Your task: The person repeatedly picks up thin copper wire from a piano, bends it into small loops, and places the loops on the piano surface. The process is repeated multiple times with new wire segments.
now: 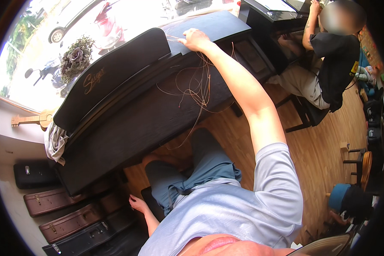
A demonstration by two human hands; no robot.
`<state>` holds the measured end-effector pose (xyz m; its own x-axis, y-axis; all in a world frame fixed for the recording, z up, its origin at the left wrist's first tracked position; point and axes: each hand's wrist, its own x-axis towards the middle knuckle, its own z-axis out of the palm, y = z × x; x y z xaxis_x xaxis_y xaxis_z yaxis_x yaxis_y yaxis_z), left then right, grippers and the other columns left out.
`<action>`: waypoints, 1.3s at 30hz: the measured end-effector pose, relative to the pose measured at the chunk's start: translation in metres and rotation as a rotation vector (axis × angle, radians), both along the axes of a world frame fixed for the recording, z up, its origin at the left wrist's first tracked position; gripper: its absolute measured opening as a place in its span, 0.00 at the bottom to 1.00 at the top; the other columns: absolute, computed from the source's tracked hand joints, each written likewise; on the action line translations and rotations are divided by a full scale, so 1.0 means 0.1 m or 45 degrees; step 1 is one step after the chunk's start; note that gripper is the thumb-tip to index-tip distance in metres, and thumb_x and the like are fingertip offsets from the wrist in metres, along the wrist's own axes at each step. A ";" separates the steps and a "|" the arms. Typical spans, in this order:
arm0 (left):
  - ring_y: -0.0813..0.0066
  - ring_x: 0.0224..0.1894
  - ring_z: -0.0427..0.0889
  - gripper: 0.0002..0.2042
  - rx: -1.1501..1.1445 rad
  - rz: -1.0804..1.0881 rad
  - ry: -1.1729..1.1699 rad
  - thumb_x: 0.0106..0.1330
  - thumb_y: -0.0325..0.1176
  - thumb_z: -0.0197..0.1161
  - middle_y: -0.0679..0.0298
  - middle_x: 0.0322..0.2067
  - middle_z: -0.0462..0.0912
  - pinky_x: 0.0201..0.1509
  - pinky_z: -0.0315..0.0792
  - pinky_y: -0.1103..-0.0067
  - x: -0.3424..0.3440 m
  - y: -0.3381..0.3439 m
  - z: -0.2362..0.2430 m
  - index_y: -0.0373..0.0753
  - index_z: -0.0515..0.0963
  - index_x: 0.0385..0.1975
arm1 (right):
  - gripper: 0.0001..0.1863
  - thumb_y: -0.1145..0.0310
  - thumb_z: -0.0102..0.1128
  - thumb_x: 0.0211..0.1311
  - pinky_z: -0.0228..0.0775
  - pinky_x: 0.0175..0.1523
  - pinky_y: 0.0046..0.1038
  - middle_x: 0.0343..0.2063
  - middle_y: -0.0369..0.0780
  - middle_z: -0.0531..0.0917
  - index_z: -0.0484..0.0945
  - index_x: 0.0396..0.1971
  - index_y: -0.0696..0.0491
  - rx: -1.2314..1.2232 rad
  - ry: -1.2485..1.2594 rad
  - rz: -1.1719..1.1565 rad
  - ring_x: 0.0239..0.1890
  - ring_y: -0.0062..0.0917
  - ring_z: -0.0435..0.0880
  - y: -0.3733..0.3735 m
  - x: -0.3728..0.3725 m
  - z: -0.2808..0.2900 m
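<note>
My right hand (195,39) reaches over the dark top of a black upright piano (128,121). Its thumb and fingers are closed at the ends of thin copper-coloured strings (205,87). Most of these strings hang in loose, tangled loops below the hand, in front of the piano. One long strand trails down toward my knees. My left hand (138,204) is low at my left side, beside the dark seat, with its fingers apart and nothing visible in them.
Several instrument cases (72,222) are stacked at the lower left. A small guitar (34,120) and a grey cloth (55,144) are by the piano's left end. Dried flowers (77,57) stand behind it. Another person (335,55) sits at the far right.
</note>
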<state>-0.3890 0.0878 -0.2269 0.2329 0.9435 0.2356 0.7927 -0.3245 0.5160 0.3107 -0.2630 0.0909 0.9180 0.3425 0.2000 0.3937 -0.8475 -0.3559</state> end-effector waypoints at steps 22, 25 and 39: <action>0.49 0.53 0.78 0.20 0.013 -0.496 -0.176 0.77 0.42 0.52 0.46 0.49 0.81 0.59 0.70 0.65 1.26 -0.54 0.66 0.29 0.78 0.50 | 0.27 0.47 0.65 0.62 0.71 0.60 0.37 0.51 0.48 0.82 0.81 0.49 0.55 -0.310 -0.193 0.021 0.55 0.36 0.82 -0.09 -0.55 0.37; 0.49 0.54 0.78 0.23 -0.081 -0.388 -0.163 0.78 0.45 0.49 0.44 0.50 0.81 0.59 0.70 0.66 1.04 -0.52 0.53 0.28 0.78 0.52 | 0.25 0.47 0.64 0.63 0.75 0.54 0.37 0.44 0.48 0.85 0.84 0.41 0.56 -0.134 -0.498 -0.014 0.49 0.38 0.84 -0.21 -0.59 0.63; 0.41 0.50 0.76 0.24 -0.235 -0.298 0.253 0.77 0.49 0.48 0.42 0.45 0.81 0.54 0.69 0.57 0.34 -0.43 -0.18 0.31 0.80 0.48 | 0.34 0.45 0.65 0.62 0.68 0.63 0.45 0.59 0.56 0.72 0.70 0.62 0.49 0.187 -0.678 -0.359 0.61 0.51 0.73 -2.76 -1.11 -1.03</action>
